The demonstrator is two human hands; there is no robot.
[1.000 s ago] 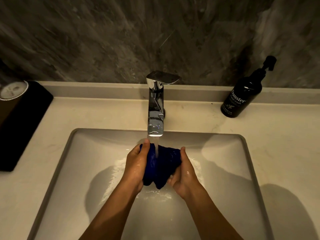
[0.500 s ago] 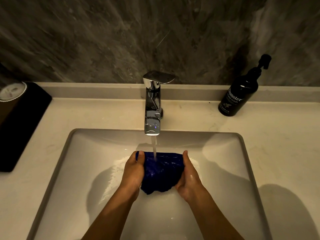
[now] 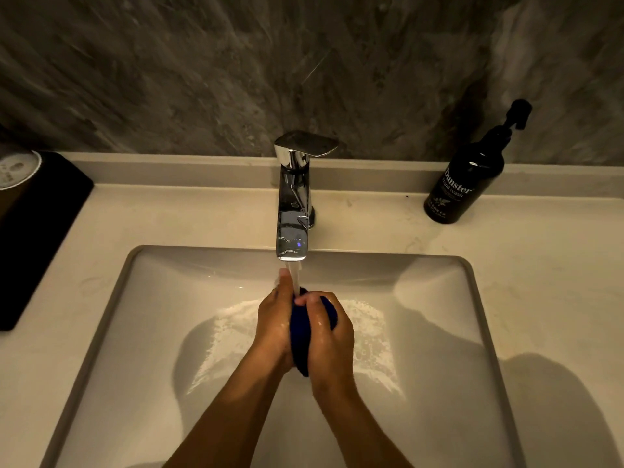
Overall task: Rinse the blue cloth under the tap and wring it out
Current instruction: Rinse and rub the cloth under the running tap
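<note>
Both hands meet over the middle of the sink, pressed together around the blue cloth. The left hand wraps the cloth from the nine o'clock side, its fingers curled round the far side and one fingertip raised at twelve o'clock, right beside the falling water. The right hand grips the cloth from three o'clock, fingers curled over its top, the skin wet and shining. Between the two palms the cloth is bunched into a narrow dark bundle, showing only as a strip down the gap and a bulge at the right hand's far edge; its lower end pokes out near the wrists.

A thin stream of water drops from the tap at twelve o'clock and lands on the top of the cloth where the hands join. The tap is chrome, with a flat lever on top.

Below the hands the sink is pale and rectangular, with foamy water spread across its floor. Around it lies the light worktop. At two o'clock a dark pump bottle of hand wash stands on the worktop near the wall. At ten o'clock a black tray lies at the worktop's edge, and a round white lid sits at its far end.
</note>
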